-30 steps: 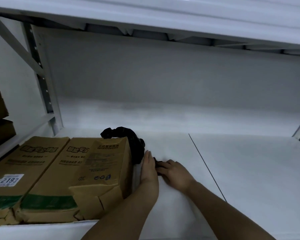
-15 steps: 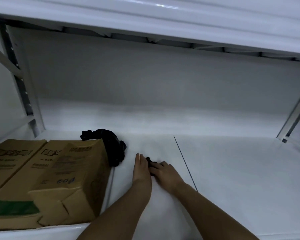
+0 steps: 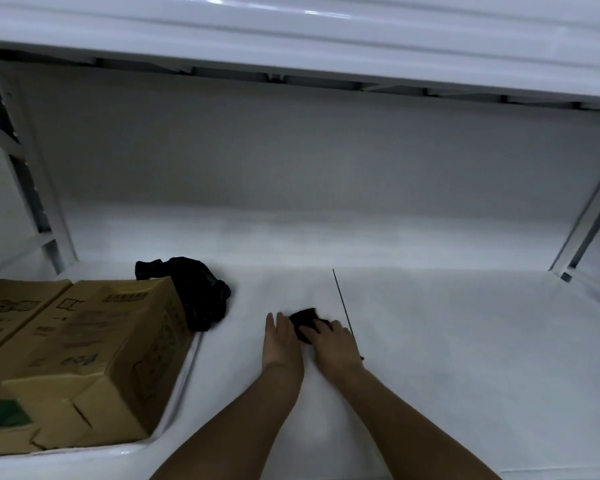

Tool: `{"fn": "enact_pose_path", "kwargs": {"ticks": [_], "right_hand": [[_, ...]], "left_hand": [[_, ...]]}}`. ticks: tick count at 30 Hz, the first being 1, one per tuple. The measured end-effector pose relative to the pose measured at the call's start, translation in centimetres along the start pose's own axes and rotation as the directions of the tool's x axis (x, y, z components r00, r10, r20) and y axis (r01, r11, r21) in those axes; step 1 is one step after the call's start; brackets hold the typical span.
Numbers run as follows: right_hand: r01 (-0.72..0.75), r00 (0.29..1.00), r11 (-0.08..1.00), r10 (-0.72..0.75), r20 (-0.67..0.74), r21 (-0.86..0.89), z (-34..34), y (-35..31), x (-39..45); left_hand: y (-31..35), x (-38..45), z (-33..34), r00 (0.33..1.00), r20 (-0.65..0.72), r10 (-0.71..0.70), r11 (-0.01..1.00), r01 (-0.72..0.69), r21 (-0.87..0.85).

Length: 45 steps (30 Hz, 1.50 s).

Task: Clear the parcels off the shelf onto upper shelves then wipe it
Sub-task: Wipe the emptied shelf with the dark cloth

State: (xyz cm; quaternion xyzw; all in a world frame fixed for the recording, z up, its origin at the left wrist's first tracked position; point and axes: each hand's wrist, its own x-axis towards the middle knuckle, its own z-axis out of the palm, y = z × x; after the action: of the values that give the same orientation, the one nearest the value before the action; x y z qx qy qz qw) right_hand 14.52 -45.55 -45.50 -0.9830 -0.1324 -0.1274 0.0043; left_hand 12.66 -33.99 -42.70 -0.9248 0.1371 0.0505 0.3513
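A white shelf (image 3: 447, 358) stretches in front of me. My right hand (image 3: 335, 344) presses a small dark cloth (image 3: 303, 322) flat on the shelf, just left of a thin dark seam (image 3: 342, 301). My left hand (image 3: 281, 341) lies flat beside it, fingers together, touching the cloth's left edge. Two brown cardboard parcels (image 3: 84, 355) stand on the shelf at the left. A black crumpled bag (image 3: 194, 289) sits behind and right of the nearer parcel.
A white upper shelf (image 3: 326, 39) overhangs closely above. Metal uprights stand at the far left (image 3: 25, 188) and far right (image 3: 589, 216). A grey wall closes the back. The shelf's front edge runs near the bottom of the view.
Both hands with the cloth have slid to the right, away from the parcels, toward the seam. My view has turned right, so the parcels sit further left.
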Motion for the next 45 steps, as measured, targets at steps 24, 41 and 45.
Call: {"fn": "enact_pose_path", "kwargs": {"ticks": [24,41,45], "right_hand": [[-0.043,0.994,0.995,0.051,0.096,-0.085,-1.5,3.4,-4.6],[-0.089,0.993,0.985,0.100,0.066,-0.147,-1.8,2.4,-7.0],[-0.309,0.938,0.938,0.328,0.110,-0.160,-3.6,3.3,-8.4]], "left_hand": [[2.3,-1.8,-1.9,0.999,-0.047,0.013,0.989,-0.020,-0.143],[2.4,-3.4,-1.2,0.996,-0.083,0.041,0.982,-0.056,-0.182],[2.3,-3.7,-1.3,0.993,-0.117,0.033,0.967,-0.061,-0.246]]}}
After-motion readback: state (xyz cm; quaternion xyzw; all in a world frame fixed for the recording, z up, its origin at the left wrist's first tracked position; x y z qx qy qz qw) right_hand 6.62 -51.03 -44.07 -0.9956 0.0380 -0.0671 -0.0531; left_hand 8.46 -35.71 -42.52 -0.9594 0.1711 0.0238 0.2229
